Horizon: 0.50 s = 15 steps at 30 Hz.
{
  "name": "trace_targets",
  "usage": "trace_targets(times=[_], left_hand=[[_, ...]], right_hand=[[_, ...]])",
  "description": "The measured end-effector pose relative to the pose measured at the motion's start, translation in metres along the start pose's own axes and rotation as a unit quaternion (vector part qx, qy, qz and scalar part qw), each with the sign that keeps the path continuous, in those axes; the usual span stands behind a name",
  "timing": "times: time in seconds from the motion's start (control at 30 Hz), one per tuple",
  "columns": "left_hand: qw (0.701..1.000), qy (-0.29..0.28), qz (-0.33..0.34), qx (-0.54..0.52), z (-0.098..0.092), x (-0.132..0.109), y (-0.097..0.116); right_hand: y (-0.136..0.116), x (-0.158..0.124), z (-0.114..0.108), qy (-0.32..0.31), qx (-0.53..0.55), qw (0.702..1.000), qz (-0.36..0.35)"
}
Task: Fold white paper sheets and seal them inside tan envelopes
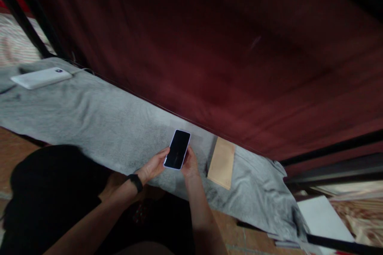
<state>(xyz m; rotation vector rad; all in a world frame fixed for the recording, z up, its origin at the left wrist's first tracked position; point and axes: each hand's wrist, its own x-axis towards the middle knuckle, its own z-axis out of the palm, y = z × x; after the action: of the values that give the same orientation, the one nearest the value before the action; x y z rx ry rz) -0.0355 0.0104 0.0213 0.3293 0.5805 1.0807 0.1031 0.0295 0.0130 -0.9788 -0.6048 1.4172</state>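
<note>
A smartphone (178, 148) with a dark screen and a pale lilac edge is held between both hands, tilted a little above the grey cloth (119, 115). My left hand (155, 164), with a black band on its wrist, grips the phone's left side. Along the other side, my right hand (190, 162) is closed on the phone. The fingers behind the phone are hidden. Just right of my right hand lies a tan flat rectangular piece (222, 163), perhaps an envelope or a notebook.
A white rounded device (42, 78) with a cable rests at the cloth's far left. Behind the cloth hangs a dark red curtain (203, 59). Black metal bars (28, 16) stand at the left, and a white flat board (324, 217) is at the lower right.
</note>
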Motion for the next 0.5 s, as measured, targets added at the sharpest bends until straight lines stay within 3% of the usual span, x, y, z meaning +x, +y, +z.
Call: trace_targets(times=[0.1,0.27,0.5], left_hand=[[1.000,0.007,0.014,-0.003,0.001,0.001,-0.002],[0.999,0.017,0.034,-0.013,-0.002,0.002,-0.005],[0.999,0.031,0.010,-0.036,-0.009,0.007,-0.005]], right_hand=[[0.005,-0.007,0.001,0.021,0.025,0.999,0.016],[0.013,-0.027,0.005,0.033,0.015,0.998,-0.049],[0.012,-0.038,0.001,-0.062,-0.001,0.996,-0.061]])
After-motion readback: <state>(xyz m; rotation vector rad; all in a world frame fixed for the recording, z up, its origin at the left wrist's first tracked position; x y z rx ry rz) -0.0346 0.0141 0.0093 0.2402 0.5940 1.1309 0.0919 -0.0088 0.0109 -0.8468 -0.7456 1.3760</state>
